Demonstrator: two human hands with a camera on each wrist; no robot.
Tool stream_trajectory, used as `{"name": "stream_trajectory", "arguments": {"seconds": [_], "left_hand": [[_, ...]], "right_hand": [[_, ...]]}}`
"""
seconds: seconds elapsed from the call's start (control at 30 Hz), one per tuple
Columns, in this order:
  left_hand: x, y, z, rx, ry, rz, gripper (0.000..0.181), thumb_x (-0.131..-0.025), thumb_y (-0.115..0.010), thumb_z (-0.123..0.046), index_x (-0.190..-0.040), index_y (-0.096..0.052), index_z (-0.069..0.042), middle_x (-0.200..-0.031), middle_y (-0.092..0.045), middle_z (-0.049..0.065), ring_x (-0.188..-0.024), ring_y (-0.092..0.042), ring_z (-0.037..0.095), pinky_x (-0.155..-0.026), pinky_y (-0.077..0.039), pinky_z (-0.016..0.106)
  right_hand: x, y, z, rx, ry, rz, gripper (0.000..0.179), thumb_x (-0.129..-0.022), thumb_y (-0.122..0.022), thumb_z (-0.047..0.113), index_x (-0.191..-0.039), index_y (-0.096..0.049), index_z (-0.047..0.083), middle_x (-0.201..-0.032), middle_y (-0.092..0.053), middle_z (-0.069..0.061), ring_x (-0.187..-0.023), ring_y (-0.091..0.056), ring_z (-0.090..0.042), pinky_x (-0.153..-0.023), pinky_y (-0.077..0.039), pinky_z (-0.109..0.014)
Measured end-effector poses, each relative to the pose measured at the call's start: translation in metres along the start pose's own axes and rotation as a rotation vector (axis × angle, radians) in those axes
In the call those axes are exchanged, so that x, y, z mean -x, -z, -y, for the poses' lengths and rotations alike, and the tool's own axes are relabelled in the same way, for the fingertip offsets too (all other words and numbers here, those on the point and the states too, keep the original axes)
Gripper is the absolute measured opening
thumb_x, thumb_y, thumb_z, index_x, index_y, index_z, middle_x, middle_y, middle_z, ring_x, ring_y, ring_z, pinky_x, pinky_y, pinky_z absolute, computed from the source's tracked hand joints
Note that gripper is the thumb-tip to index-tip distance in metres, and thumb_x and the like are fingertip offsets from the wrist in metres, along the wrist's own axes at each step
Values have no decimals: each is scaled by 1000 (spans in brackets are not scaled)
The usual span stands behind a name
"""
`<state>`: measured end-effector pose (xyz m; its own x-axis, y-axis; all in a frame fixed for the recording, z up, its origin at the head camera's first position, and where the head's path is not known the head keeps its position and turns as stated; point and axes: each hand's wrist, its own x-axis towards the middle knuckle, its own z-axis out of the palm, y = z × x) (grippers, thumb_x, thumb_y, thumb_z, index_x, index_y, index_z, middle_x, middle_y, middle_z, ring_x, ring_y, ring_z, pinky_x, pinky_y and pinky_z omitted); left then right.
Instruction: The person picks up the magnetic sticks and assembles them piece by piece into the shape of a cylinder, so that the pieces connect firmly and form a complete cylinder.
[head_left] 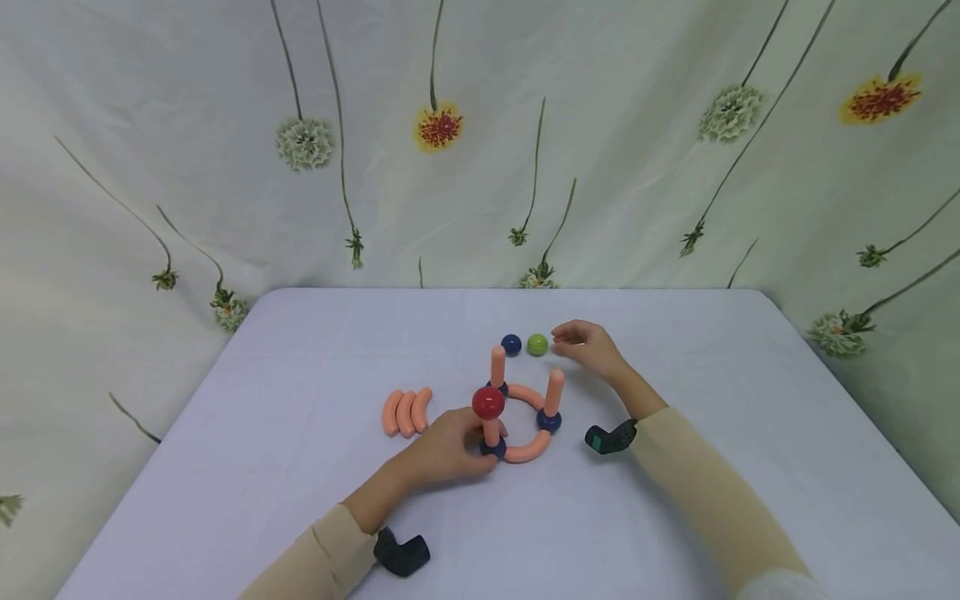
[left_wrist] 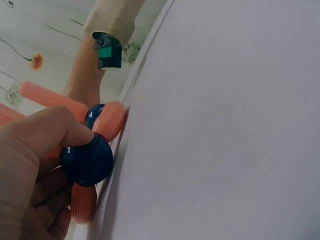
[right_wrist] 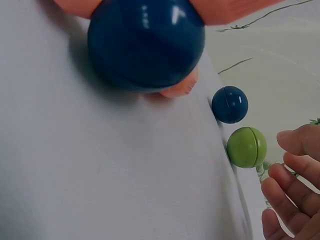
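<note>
Centrally on the table (head_left: 300, 350) sits a ring-like frame (head_left: 528, 451) made of blue balls and curved orange pieces, with an orange rod standing up from each of its three balls: the near ball (head_left: 492, 449), the far ball (head_left: 504, 387) and the right-hand ball (head_left: 549, 419). One curved piece joins the far ball to the right-hand one, and another joins that to the near one; on the left side the hand hides too much to tell whether a piece closes the ring. A red ball (head_left: 488, 402) caps the near rod (head_left: 491, 432), while the other two rods have bare tops. The left hand (head_left: 444, 450) holds the near ball, its thumb against one side and its fingers curled behind. Beyond the frame lie a loose blue ball (head_left: 512, 344) and, just right of it, a green ball (head_left: 537, 344). The right hand (head_left: 591, 348) hovers just beside the green ball without touching it, fingers loosely bent, thumb parted from them, holding nothing. Left of the frame, three loose curved pieces (head_left: 406, 414) lie side by side near the left hand. Each wrist wears a black device (head_left: 402, 553) below a beige sleeve (head_left: 322, 554); behind the table hangs a pale flower-printed cloth (head_left: 225, 92).
</note>
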<state>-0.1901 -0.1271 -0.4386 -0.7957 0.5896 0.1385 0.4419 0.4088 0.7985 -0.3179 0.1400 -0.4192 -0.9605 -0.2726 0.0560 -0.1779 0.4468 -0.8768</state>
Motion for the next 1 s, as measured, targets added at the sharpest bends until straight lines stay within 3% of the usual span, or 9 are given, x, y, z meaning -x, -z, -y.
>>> {"name": "stream_trajectory", "arguments": {"seconds": [0.13,0.4,0.87,1.0], "left_hand": [[-2,7,5,-23,-24,27,15,-81,-69,-7,-85,-60,-19,-103,-65,-7,-97,-59,9,-90,-48,31],[-7,13,11,-39,-53,45,24,-77,-66,-3,-99,-67,-13,-98,-64,-8,-94,-56,12,-85,-47,31],[-10,0,15,-14,-65,-63,16,-82,-66,-9,-98,-66,-12,-93,-63,-9,-91,-57,12,-85,-47,33],[-6,4,-3,23,-104,-58,7,-88,-63,-4,-95,-66,-4,-90,-64,1,-86,-56,12,-82,-47,30]], "right_hand": [[-4,-6,-1,17,-26,-9,35,-88,-69,13,-119,-62,-2,-113,-63,-16,-104,-58,-29,-85,-49,-36],[-13,-12,-10,43,-44,-11,43,-86,-73,15,-122,-60,-3,-113,-62,-17,-103,-57,-29,-87,-47,-38],[-22,-22,-12,131,-85,-27,49,-82,-78,25,-123,-62,5,-110,-62,-12,-100,-55,-27,-86,-44,-40],[-21,-24,-10,148,-89,-36,48,-82,-78,26,-122,-63,4,-110,-62,-12,-100,-55,-27,-85,-45,-39]]}}
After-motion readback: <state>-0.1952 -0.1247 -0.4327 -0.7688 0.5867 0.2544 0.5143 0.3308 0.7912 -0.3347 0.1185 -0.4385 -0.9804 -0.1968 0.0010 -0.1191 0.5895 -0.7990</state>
